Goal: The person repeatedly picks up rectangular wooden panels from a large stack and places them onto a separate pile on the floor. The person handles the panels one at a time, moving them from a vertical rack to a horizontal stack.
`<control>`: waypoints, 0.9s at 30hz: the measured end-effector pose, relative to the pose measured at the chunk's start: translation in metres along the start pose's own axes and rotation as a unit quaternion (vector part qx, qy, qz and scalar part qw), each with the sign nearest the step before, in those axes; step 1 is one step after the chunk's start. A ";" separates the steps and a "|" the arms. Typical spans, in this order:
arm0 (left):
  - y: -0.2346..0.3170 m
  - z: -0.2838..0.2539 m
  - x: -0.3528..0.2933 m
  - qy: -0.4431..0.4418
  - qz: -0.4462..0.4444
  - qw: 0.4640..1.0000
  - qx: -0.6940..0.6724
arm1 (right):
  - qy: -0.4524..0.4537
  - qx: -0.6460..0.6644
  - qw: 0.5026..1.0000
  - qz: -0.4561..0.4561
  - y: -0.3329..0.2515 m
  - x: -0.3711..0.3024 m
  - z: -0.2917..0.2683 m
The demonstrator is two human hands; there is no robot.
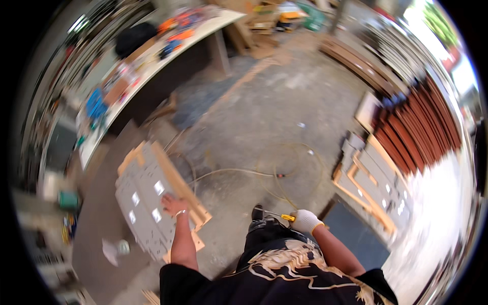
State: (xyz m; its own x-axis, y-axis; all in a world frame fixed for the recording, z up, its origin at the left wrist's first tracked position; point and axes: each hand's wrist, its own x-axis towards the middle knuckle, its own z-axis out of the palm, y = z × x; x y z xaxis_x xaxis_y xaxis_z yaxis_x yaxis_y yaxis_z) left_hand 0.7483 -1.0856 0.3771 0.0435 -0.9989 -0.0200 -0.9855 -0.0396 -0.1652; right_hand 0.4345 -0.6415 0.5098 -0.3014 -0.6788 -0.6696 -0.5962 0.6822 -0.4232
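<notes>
My left hand [175, 205], bare with a bracelet at the wrist, rests with fingers spread on a stack of grey panels [148, 175]. The panels have wooden edges, small dark holes and several white labels. They lie on a dark brown board on my left. My right hand [305, 222], in a white knitted glove, is closed around a screwdriver [287, 217]. Its yellow handle shows at the fingers, and a thin metal shaft points left, over my legs. Motion blur softens the finer details.
A long bench [152, 71] cluttered with tools runs along the upper left. A yellowish hose [234, 171] coils across the concrete floor ahead. To the right stand more grey panels with wooden frames [373, 183], a dark board [356, 231] and a stack of reddish-brown slats [419, 127].
</notes>
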 end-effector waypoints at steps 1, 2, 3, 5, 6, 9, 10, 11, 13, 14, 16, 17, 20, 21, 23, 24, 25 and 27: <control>0.012 0.003 -0.011 0.002 0.035 0.999 0.010 | -0.012 -0.004 1.000 0.018 0.027 -0.014 0.006; 0.029 0.005 -0.033 0.003 0.072 0.997 0.013 | -0.033 -0.004 0.997 0.062 0.043 -0.029 0.006; 0.051 0.007 -0.056 0.010 0.110 0.994 0.026 | -0.024 0.015 0.996 0.090 0.068 -0.040 0.017; 0.093 0.014 -0.098 0.000 0.253 0.965 -0.064 | -0.017 0.069 0.988 0.138 0.103 -0.065 0.028; 0.133 0.016 -0.135 -0.102 0.292 0.943 -0.122 | -0.006 0.097 0.982 0.165 0.125 -0.079 0.041; 0.211 0.034 -0.193 -0.261 0.338 0.855 -0.294 | 0.041 0.162 0.973 0.162 0.148 -0.095 0.046; 0.248 0.040 -0.256 -0.391 0.333 0.789 -0.337 | 0.060 0.196 0.960 0.194 0.170 -0.111 0.065; 0.283 0.037 -0.317 -0.442 0.299 0.761 -0.370 | 0.083 0.227 0.946 0.214 0.188 -0.124 0.077; 0.349 0.022 -0.404 -0.521 0.334 0.702 -0.353 | 0.118 0.307 0.915 0.233 0.220 -0.143 0.090; 0.373 0.007 -0.463 -0.534 0.410 0.671 -0.311 | 0.128 0.350 0.888 0.270 0.243 -0.159 0.106; 0.418 -0.021 -0.528 -0.514 0.539 0.613 -0.265 | 0.182 0.440 0.816 0.328 0.272 -0.191 0.102; 0.438 -0.032 -0.564 -0.501 0.601 0.569 -0.253 | 0.223 0.502 0.746 0.377 0.304 -0.201 0.120; 0.461 -0.065 -0.662 -0.437 0.729 0.490 -0.192 | 0.335 0.674 0.389 0.531 0.387 -0.266 0.179; 0.465 -0.070 -0.682 -0.454 0.726 0.482 -0.182 | 0.374 0.727 0.252 0.518 0.410 -0.288 0.195; 0.477 -0.072 -0.712 -0.477 0.729 0.471 -0.138 | 0.402 0.788 0.106 0.454 0.434 -0.326 0.227; 0.484 -0.068 -0.720 -0.468 0.743 0.464 -0.119 | 0.390 0.799 0.094 0.448 0.438 -0.340 0.233; 0.491 -0.059 -0.722 -0.456 0.755 0.460 -0.102 | 0.377 0.811 0.086 0.440 0.439 -0.352 0.230; 0.504 -0.034 -0.732 -0.443 0.775 0.445 -0.067 | 0.414 0.820 0.041 0.393 0.436 -0.360 0.232</control>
State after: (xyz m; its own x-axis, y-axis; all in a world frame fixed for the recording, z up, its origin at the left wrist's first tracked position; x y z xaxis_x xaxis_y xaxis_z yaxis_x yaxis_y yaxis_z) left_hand 0.2142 -0.3751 0.3422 -0.7168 0.5725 -0.3981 0.0578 0.6177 0.7843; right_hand 0.4552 -0.0368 0.4244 -0.0748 0.4140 -0.9072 0.4866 -0.7790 -0.3955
